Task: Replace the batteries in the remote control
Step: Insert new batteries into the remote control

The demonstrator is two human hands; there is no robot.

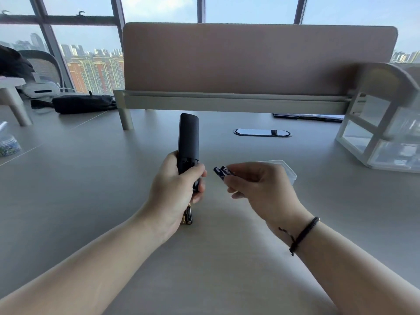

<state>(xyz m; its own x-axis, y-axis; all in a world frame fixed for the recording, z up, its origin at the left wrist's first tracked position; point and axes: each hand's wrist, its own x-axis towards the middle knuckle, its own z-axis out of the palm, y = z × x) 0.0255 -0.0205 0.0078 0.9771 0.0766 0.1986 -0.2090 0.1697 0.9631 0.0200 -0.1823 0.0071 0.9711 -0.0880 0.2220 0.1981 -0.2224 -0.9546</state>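
My left hand (179, 185) clamps its grip around the long black plastic remote control (188, 142), upright above the pale grey surface (91, 189). My right hand (256, 187) pinches two dark blue cylindrical batteries (222, 172) just beside it; two black-and-gold batteries (188, 215) lie under my left hand

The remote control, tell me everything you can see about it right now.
The remote control is a slim, matte black bar that looks like plastic, held almost upright above the desk, its far end pointing away. The left hand wraps its lower part. Its plain back faces the camera, and just above the fingers the battery bay looks open. The right hand is close beside it, not touching.
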